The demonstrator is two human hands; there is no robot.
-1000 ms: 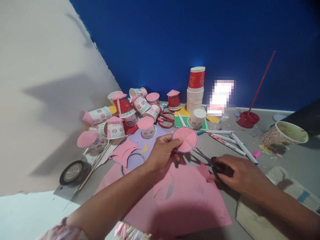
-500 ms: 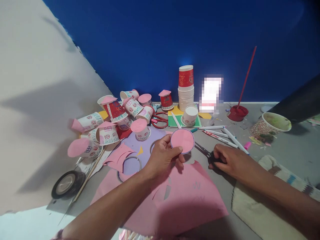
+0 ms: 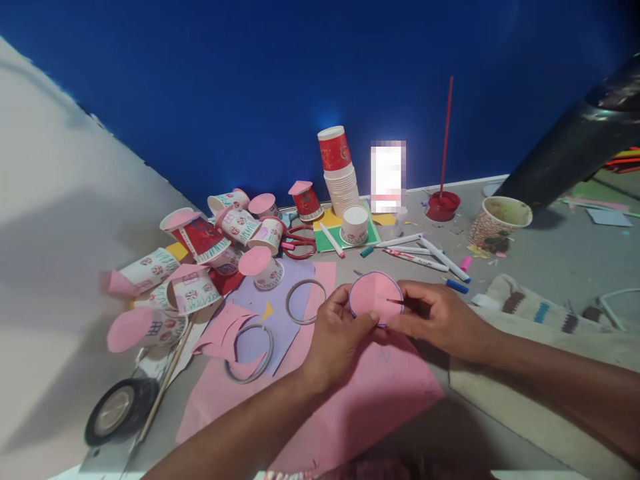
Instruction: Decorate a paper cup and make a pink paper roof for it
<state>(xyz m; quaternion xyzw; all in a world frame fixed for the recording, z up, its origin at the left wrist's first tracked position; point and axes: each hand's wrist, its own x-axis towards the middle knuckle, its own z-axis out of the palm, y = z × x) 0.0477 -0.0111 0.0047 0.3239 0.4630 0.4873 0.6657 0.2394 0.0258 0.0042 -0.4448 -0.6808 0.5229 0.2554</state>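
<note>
A pink paper circle [image 3: 367, 293] with a dark blue drawn outline is held up over the desk between my two hands. My left hand [image 3: 343, 327] pinches its lower left edge, thumb on top. On the opposite side, my right hand [image 3: 430, 310] closes its fingers on the right edge. A thin dark line, like a slit, runs inward from that edge. Below lies a large pink paper sheet [image 3: 400, 400]. Just a small dark metal tip [image 3: 358, 273] shows behind the circle; the rest of it is hidden.
Decorated paper cups [image 3: 195, 290] with pink tops crowd the left. A cup stack [image 3: 341, 187] stands behind. Markers [image 3: 417, 259] lie right of it, near a flowered cup [image 3: 483, 227]. Tape rings [image 3: 289, 303], a black tape roll [image 3: 113, 410] and red-handled scissors [image 3: 301, 250] are also there.
My right hand has let go of the black scissors and moved left onto the circle's right edge. My left hand still holds the circle. The camera view has shifted.
</note>
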